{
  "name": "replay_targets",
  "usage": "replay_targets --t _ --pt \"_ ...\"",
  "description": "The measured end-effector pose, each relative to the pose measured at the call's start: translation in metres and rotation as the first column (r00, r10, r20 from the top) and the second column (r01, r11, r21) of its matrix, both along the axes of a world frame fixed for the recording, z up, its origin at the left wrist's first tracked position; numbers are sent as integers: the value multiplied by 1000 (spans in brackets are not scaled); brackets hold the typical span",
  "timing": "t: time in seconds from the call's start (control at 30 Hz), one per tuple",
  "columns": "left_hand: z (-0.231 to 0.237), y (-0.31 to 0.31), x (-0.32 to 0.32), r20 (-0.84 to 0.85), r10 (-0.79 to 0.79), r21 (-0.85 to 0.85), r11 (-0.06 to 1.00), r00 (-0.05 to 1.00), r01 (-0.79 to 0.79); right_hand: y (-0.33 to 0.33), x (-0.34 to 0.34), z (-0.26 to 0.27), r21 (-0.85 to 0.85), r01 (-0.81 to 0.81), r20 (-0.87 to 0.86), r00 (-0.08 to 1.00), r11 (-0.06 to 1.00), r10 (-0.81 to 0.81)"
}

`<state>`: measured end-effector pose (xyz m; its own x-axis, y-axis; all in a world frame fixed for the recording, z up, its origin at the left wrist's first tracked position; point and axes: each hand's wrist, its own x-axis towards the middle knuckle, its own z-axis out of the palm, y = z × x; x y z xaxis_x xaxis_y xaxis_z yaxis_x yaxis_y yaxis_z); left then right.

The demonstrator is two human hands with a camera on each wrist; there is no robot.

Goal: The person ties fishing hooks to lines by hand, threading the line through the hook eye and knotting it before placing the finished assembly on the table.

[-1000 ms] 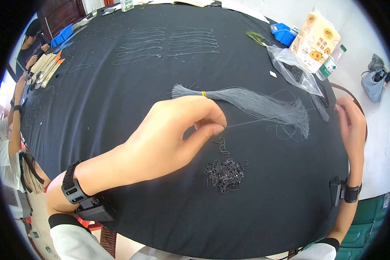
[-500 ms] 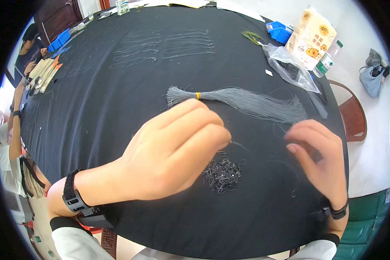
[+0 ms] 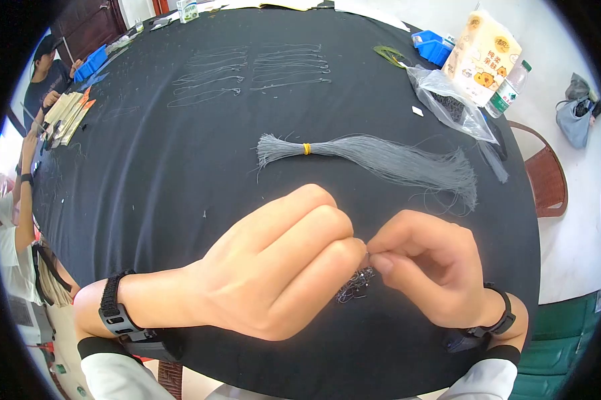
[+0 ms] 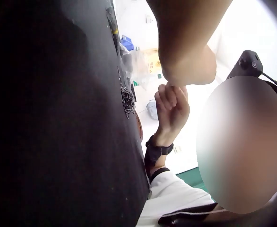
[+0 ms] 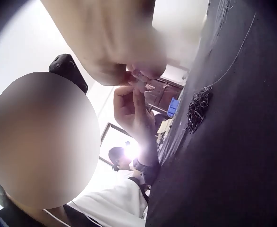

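Note:
My left hand [image 3: 280,263] and right hand [image 3: 437,267] meet fingertip to fingertip above the black tablecloth. Each pinches a thin grey fishing line between thumb and forefinger; curled fingers mostly hide it, and whether a hook is in the grip I cannot tell. Below them lies a heap of small dark fish hooks [image 3: 354,288], partly covered by my left hand in the head view but plain in the right wrist view [image 5: 198,111]. Beyond the hands stretches a bundle of grey fishing line [image 3: 380,157], tied near its left end with a yellow band [image 3: 307,149].
Looped lines [image 3: 290,67] lie in two columns at the far side. A clear plastic bag [image 3: 447,107], a tissue pack [image 3: 480,60], a water bottle [image 3: 507,90] and a blue bin [image 3: 432,48] stand at the right. Other people sit at the left edge.
My right hand has come in from the far right to meet the left, so the line stretched between them is now gathered at the fingertips. The left hand has moved slightly nearer me.

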<state>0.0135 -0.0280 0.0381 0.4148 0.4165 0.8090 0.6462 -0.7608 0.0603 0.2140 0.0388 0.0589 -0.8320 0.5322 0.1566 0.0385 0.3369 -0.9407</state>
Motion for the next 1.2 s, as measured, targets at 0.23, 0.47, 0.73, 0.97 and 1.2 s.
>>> replay_targets --t 0.23,0.47,0.73,0.97,1.2 --pt "-1 0 1 28 -7 -38 999 1000 8 -2 0 -5 -129 4 -45 999 992 -10" --pt "-2 0 4 58 -2 -34 999 998 4 -1 0 2 -142 20 -22 999 990 -24" --pt "0 1 0 128 2 -149 989 992 17 3 10 14 -141 48 154 988 989 -26" --pt "4 -2 -4 446 143 -615 766 883 187 11 25 53 -78 186 28 982 979 -185" --pt "3 7 -6 660 278 -738 414 698 533 11 18 79 45 196 -67 979 980 -193"
